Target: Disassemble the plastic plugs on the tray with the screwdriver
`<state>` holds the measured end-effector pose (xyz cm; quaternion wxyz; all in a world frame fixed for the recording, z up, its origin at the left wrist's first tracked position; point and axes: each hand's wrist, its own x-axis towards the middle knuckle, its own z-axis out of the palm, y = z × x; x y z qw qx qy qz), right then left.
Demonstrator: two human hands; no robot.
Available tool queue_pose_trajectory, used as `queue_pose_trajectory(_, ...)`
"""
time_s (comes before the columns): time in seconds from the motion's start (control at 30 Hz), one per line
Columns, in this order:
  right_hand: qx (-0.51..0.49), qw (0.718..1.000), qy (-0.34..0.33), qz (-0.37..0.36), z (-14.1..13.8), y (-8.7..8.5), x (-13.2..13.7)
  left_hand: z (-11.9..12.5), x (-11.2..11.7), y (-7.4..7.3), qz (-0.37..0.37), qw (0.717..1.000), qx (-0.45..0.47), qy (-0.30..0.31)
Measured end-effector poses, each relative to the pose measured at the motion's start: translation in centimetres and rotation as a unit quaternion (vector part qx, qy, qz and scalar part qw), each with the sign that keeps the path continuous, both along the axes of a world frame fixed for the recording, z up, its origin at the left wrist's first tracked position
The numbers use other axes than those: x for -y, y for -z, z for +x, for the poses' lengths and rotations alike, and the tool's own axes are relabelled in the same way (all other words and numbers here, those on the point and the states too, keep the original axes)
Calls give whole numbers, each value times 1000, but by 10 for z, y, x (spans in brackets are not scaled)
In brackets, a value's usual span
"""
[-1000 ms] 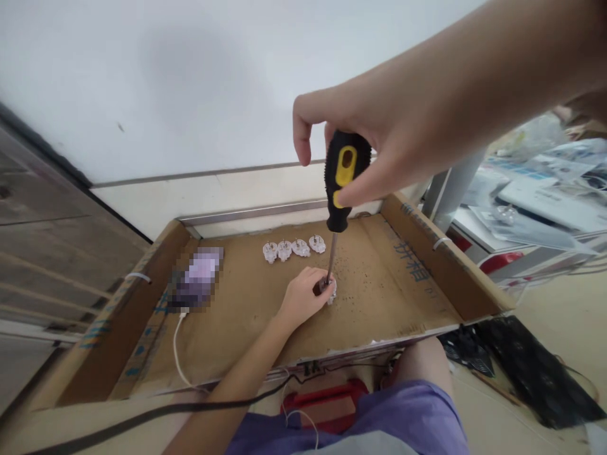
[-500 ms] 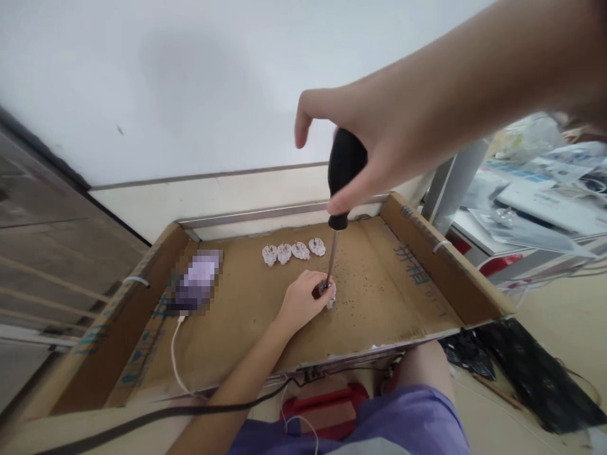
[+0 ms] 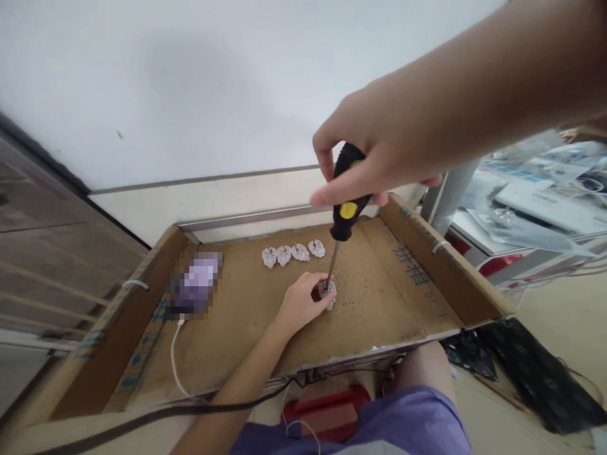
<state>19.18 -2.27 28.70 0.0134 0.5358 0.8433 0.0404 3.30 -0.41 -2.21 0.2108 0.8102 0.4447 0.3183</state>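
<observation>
My right hand (image 3: 365,151) is closed around the black and yellow handle of a screwdriver (image 3: 348,212). Its shaft slants down, with the tip in or on a small clear plastic plug (image 3: 328,294). Thumb and fingers of my left hand (image 3: 303,299) pinch that plug against the cardboard. Part of it lies hidden behind my fingers. Beyond, several similar clear plugs with metal pins (image 3: 284,254) stand in a row near the back of the cardboard tray (image 3: 246,328).
Cardboard walls (image 3: 427,259) bound the tray. A blurred-out phone-like object (image 3: 196,284) with a white cable (image 3: 174,360) lies at left. Dark specks dot the cardboard right of the plug. A white wall rises behind; a cluttered table (image 3: 535,196) stands at right.
My right hand's fingers have closed in and turned with the screwdriver handle, so its yellow patches now show. The handle sits slightly lower and right. My left hand and the plug stay in place.
</observation>
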Motion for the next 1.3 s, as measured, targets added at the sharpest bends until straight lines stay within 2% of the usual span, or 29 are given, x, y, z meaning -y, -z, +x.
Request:
queue_pose_trajectory(0.1, 76, 997, 12, 2, -5, 1, 0, 0, -1, 1, -9, 1000, 7, 3)
queue_pose_trajectory(0.23, 45, 998, -23, -28, -8, 3, 0, 0, -2, 0, -15, 1000, 7, 6)
queue_pose_trajectory(0.3, 28, 1000, -9, -2, -6, 8, -11, 0, -2, -1, -16, 1000, 6, 8)
queue_pose_trajectory(0.37, 35, 998, 3, 56, -3, 13, -24, 0, -1, -1, -19, 1000, 8, 10)
queue_pose_trajectory(0.43, 24, 997, -10, 73, -1, 14, -30, 0, -1, -2, -21, 1000, 11, 11)
queue_pose_trajectory(0.6, -40, 995, -64, -60, 0, 3, -19, 0, -1, -3, -19, 1000, 12, 17)
queue_pose_trajectory(0.67, -27, 995, -62, -69, 1, 3, -20, -1, -1, -3, -18, 1000, 10, 18)
queue_pose_trajectory(0.83, 11, 994, -55, 99, 4, 14, -32, -1, -1, -1, -17, 1000, 11, 23)
queue_pose_trajectory(0.9, 15, 993, -75, 92, 4, 14, -29, -1, -1, 0, -17, 999, 19, 22)
queue_pose_trajectory(1.03, 22, 992, -120, -10, 2, 9, -22, 0, -1, 0, -27, 999, 27, 27)
queue_pose_trajectory(1.1, 4, 994, -113, -1, 3, 10, -26, 0, -1, 0, -35, 999, 23, 33)
queue_pose_trajectory(1.23, -1, 996, -36, 81, 4, 17, -37, -1, -2, 0, -48, 998, 24, 37)
queue_pose_trajectory(1.3, 5, 996, -40, 81, 3, 16, -35, -1, -3, 0, -56, 997, 26, 41)
